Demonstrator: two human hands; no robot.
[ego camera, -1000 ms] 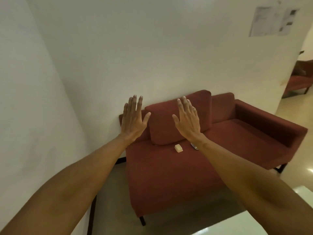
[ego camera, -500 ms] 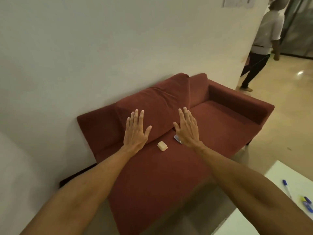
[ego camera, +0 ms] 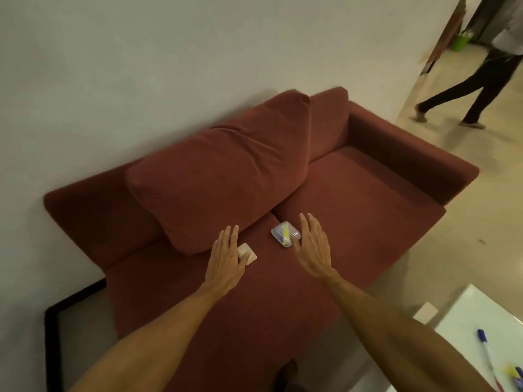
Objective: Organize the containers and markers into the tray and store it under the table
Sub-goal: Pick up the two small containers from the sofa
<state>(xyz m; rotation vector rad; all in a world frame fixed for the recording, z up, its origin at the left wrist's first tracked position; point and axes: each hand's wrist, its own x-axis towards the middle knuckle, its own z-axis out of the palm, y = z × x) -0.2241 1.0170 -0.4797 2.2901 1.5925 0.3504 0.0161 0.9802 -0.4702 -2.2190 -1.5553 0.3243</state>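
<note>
Two small containers lie on the seat of a dark red sofa (ego camera: 353, 199). The cream-coloured container (ego camera: 249, 254) is half covered by my left hand (ego camera: 226, 257), whose fingers are spread and hold nothing. A clear container (ego camera: 284, 233) with something yellow inside lies just left of my right hand (ego camera: 312, 248), which is also open with fingers apart. A blue-capped marker (ego camera: 486, 350) and more markers (ego camera: 513, 373) lie on the white table (ego camera: 464, 323) at the lower right. No tray is in view.
The sofa stands against a pale wall, with a large cushion (ego camera: 223, 179) behind the containers. A black frame (ego camera: 52, 335) rests on the floor at the left. A person (ego camera: 481, 77) walks across the tiled floor at the upper right.
The view has tilted down and moved closer to the sofa. Both hands have dropped towards the seat and now reach the two containers. The person at the back has walked on to the right.
</note>
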